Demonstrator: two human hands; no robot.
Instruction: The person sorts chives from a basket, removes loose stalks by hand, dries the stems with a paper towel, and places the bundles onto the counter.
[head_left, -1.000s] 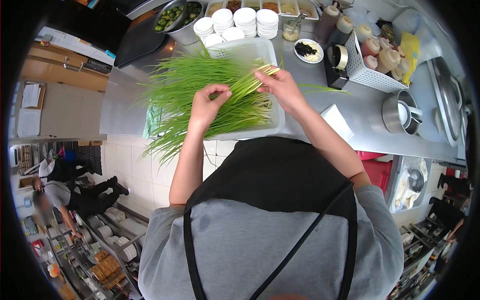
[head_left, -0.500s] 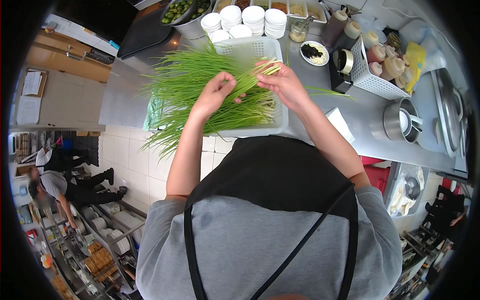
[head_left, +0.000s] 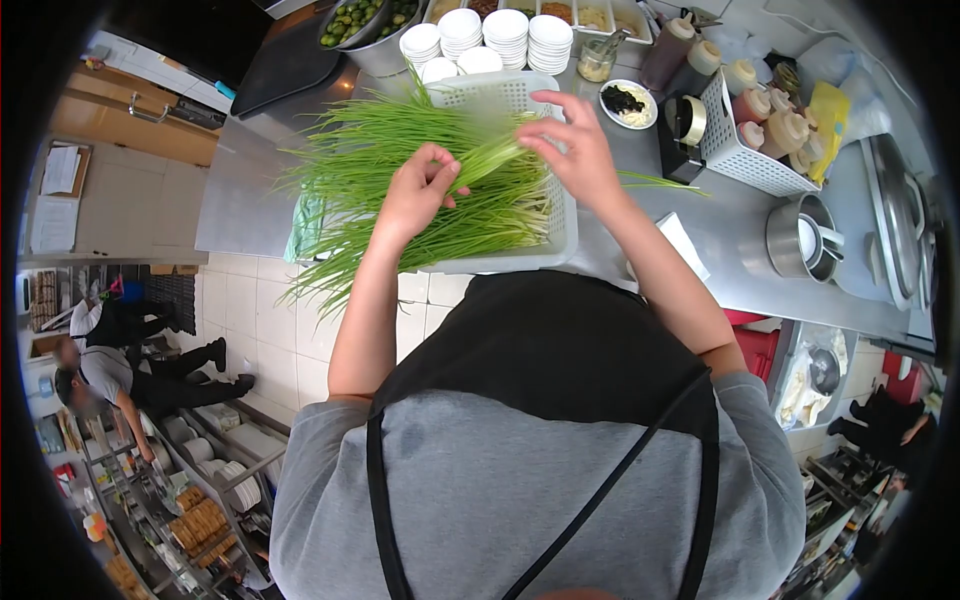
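Note:
Long green stalks with pale ends (head_left: 500, 215) lie heaped across a white perforated basket (head_left: 566, 225), their leafy tips hanging over its left side. Above the heap, my left hand (head_left: 418, 192) has its fingers closed around a small bunch of stalks (head_left: 487, 160). My right hand (head_left: 572, 145) is at the pale end of that bunch, thumb and a finger pinched at its tip, the other fingers raised and apart. Green cloth or plastic (head_left: 305, 228) shows at the basket's left side.
Stacked white dishes (head_left: 507, 35) stand behind the basket. To the right are a small plate of dark and pale food (head_left: 628, 104), a black dispenser (head_left: 680, 135), a bottle basket (head_left: 745, 140) and metal pots (head_left: 800, 237). Co-workers (head_left: 150, 375) are at the far left.
My right hand has lifted its fingers and spread them more over the pale ends. My left hand still holds the bunch, slightly lower and further left than half a second ago.

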